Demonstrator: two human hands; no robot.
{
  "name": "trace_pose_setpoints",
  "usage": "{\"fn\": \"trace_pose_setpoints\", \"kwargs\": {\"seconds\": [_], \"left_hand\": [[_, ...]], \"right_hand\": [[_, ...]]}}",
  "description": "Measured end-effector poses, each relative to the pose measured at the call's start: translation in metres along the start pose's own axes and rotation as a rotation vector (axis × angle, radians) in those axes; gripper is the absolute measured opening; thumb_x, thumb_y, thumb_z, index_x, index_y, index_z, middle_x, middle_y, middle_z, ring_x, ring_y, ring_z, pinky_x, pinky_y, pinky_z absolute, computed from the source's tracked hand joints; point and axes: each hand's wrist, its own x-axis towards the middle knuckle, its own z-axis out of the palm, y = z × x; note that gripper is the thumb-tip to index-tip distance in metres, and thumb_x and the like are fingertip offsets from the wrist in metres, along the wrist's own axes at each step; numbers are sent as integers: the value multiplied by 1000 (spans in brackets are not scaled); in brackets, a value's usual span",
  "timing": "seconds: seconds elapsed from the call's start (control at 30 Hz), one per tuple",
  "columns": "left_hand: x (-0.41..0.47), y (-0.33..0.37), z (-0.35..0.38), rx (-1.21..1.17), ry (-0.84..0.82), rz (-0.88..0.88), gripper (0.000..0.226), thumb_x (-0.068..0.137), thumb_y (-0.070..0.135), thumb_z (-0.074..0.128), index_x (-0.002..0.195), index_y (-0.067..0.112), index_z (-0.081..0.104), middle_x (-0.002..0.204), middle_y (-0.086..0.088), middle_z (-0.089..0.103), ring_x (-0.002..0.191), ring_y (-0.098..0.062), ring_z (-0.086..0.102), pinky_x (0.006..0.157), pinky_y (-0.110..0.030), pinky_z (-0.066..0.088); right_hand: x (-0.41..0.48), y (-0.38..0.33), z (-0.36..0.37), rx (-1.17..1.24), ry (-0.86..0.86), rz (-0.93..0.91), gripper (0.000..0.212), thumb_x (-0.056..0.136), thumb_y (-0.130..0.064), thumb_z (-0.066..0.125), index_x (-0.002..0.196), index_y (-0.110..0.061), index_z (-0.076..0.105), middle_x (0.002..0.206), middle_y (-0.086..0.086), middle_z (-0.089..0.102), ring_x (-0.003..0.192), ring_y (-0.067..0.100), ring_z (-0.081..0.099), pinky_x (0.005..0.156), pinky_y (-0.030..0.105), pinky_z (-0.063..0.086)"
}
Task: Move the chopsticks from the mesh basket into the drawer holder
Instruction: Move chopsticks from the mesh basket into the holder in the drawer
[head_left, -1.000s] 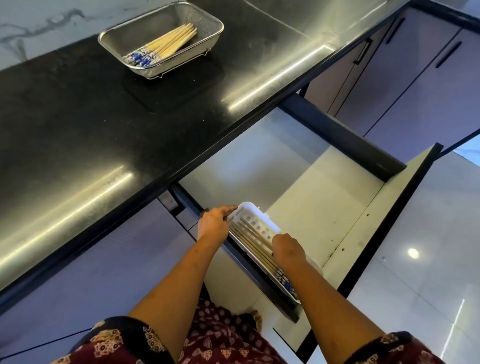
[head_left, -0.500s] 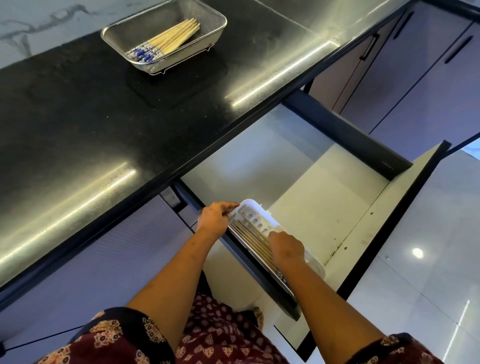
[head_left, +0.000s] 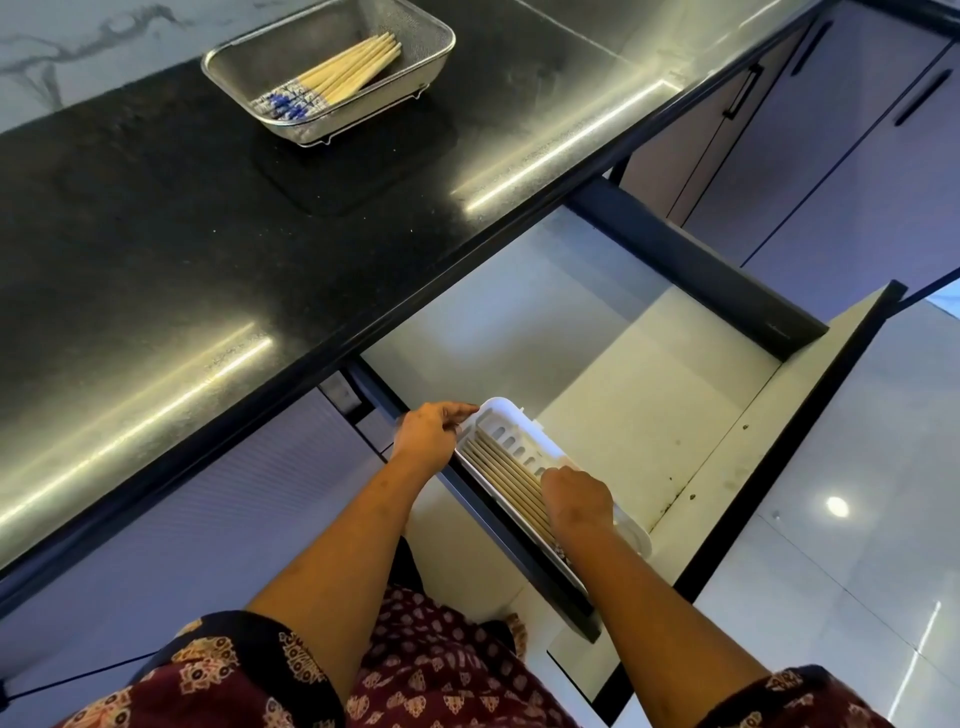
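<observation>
Both hands are down in the open drawer, working at the white holder that sits along its near-left edge. The left hand curls its fingers over the holder's far end, gripping the rim there. The right hand is bunched, knuckles up, pressed onto the chopsticks in the holder — whether it pinches any of them, I cannot tell. Those sticks lie flat and side by side along the holder's length, pale tan, with the slotted white wall just beside them. Far off on the black counter sits the mesh basket, silver wire, rectangular, and the chopsticks in the basket make a loose bundle — light wooden shafts angled to the far right, blue-and-white patterned ends to the near left.
</observation>
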Motion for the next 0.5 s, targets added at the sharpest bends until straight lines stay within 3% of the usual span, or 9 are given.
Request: {"fn": "trace_pose_setpoints", "kwargs": {"seconds": [0.5], "left_hand": [[5, 0, 0, -4, -21, -43, 43, 91, 0, 53, 125, 25, 61, 123, -1, 66, 112, -18, 62, 93, -32, 51]], "right_hand": [[1, -10, -5, 14, -55, -11, 23, 94, -4, 53, 116, -5, 61, 116, 9, 67, 105, 23, 67, 88, 30, 53]]}}
